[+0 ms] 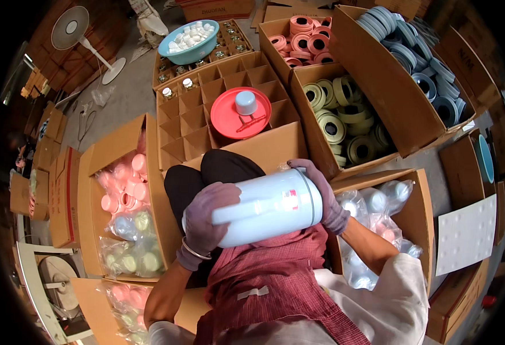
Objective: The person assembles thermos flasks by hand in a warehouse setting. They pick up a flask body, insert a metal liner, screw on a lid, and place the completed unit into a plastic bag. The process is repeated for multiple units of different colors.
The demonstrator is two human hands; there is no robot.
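**Inspector:** Pale blue plastic jug body [269,208], lying on its side over the lap, just below the divided carton [220,118]. Both hands are gloved. The left hand [205,221] is wrapped around the handle end, fingers closed on it. The right hand [324,195] cups the far rim, fingers curled over the edge and clamped on the jug.

**Clerk:** Is the jug finished?

**Inspector:** I judge not. No lid or base ring shows on it. A red lid [241,113] with a pale blue cap [245,102] on top rests across the divided carton's cells, unattached to any jug.

**Clerk:** How full is the divided carton?

**Inspector:** Mostly empty cells. Only a few small items with white tops sit in its far-left cells, beside the blue bowl of white caps [189,39] standing on its far end. By that count, most of the work appears to lie ahead.

**Clerk:** And the supplies?

**Inspector:** Plentiful. Left of the divided carton, a box of pink parts [123,184] with bagged pieces beneath. Right of it, a box of olive-green rings [344,118]; beyond that, pink rings [304,37] and grey-blue rings [419,54]. Below and to the right of the divided carton, a box of bagged jug bodies [379,210], still wrapped.

**Clerk:** Any completed stock visible?

**Inspector:** None that I can identify.
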